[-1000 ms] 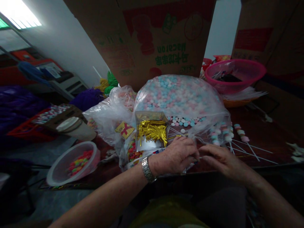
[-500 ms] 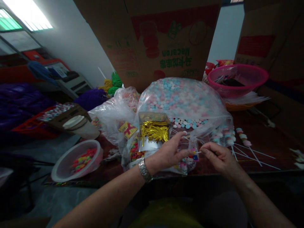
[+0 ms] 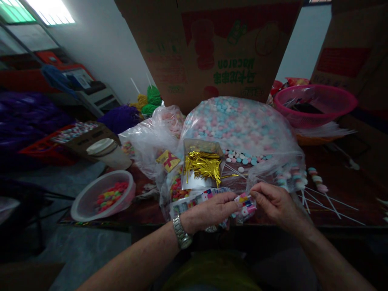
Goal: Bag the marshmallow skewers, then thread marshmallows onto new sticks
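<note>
My left hand point(image 3: 209, 212), with a metal wristwatch point(image 3: 182, 236), pinches a small printed cellophane bag point(image 3: 246, 207) from the left. My right hand point(image 3: 275, 204) meets it, thumb and forefinger closed at the bag's top beside a thin white stick point(image 3: 249, 197). A strip of printed wrappers point(image 3: 194, 204) lies under my left hand. Just beyond my hands stands a packet of gold twist ties point(image 3: 203, 167). Behind it rises a big transparent bag of pastel pink, blue and white candies point(image 3: 236, 125). Candy skewers point(image 3: 317, 178) lie right of my right hand.
A white bowl of colourful candies point(image 3: 103, 196) sits at the left, near a paper cup point(image 3: 109, 153). A pink plastic basket point(image 3: 315, 105) stands at the back right. A large cardboard box point(image 3: 212, 52) stands behind the candy bag.
My left hand has closed from spread fingers onto the small printed bag, and the printed strip now shows beneath it. My hands sit closer together. The whole view has shifted slightly left.
</note>
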A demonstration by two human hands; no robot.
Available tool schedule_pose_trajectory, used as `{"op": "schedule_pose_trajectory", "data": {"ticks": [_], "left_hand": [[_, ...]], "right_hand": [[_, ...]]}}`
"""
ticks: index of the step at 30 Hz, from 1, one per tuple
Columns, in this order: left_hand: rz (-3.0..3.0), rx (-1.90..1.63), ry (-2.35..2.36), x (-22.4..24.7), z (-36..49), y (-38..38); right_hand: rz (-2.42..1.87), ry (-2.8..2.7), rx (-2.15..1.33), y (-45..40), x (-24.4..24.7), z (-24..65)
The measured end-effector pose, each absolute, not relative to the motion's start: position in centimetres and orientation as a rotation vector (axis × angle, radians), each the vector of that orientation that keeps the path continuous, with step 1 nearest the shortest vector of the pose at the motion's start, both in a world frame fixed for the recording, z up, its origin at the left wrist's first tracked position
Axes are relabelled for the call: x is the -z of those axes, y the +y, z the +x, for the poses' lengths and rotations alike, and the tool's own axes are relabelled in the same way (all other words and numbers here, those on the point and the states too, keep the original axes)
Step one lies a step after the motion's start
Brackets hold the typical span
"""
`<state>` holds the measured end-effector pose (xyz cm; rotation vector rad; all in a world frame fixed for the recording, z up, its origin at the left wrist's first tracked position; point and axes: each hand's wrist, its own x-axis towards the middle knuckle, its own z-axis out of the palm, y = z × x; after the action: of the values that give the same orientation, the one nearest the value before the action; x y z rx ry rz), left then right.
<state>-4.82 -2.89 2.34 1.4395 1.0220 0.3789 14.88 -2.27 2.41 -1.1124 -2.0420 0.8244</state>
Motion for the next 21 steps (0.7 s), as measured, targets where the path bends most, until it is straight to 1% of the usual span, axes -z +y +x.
{"op": "schedule_pose_trajectory", "data": {"ticks": [2,4,6,9,12,15,17,21], "left_hand": [[1.377,-0.365,1.003,-2.1,-4.7,-3.0],[1.363,-0.403,1.009,-1.9,-4.7,-3.0],[1.419,-0.487,1.048,-1.8,-4.7,-3.1],[1.636,-0.583,1.181,-1.5,-4.9,-3.2],[1.672,-0.586,1.235,-0.9,-5.2,-3.3],[1.557,-0.496,1.088,-0.4,-5.8,-3.3],[1.626,-0.413,0.992,-0.5,-6.0,-3.1],[1.826,-0.366,0.876,-1.9,-6.3,-2.6]], "right_hand": [[-1.088,-1.983,-0.858,-2.0,-1.6,14.7],[-1.075,-1.793,-0.960,-2.0,-0.5,14.5],[-1.054,-1.636,-1.160,-2.2,0.8,13.9],[-1.059,-1.582,-1.406,-3.2,2.2,12.4],[-1.133,-1.470,-1.418,-4.2,2.8,11.0],[-1.164,-1.420,-1.326,-4.7,2.7,10.1],[-1.180,-1.389,-1.311,-4.7,2.5,9.6],[-1.208,-1.213,-1.508,-4.0,1.9,8.8]]}}
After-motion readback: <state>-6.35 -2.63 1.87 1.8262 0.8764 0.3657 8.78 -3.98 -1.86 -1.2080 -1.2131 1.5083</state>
